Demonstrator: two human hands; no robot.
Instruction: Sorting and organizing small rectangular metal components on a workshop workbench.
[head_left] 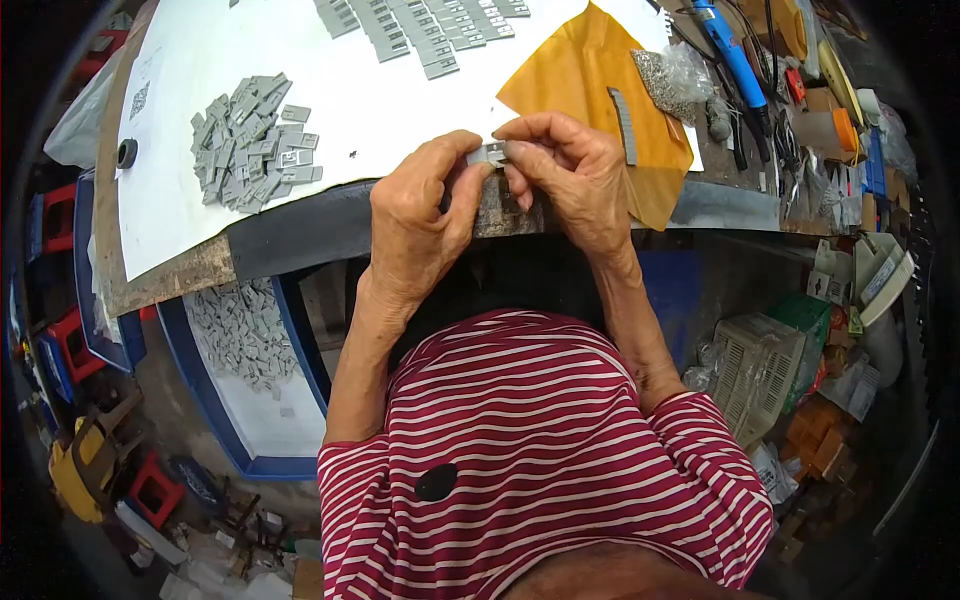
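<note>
My left hand (420, 205) and right hand (588, 180) pinch a small grey piece (488, 153), partly hiding it. Left of my grip lies a heap of grey pieces (248, 150); ahead, rows of grey pieces (428, 42); close right, an orange sheet (565, 70) bearing a grey strip (624, 128).

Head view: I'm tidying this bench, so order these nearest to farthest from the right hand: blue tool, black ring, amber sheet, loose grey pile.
1. Amber sheet: beside the right hand.
2. Blue tool: farther forward and right.
3. Loose grey pile: over on the left.
4. Black ring: farthest left of these.
</note>
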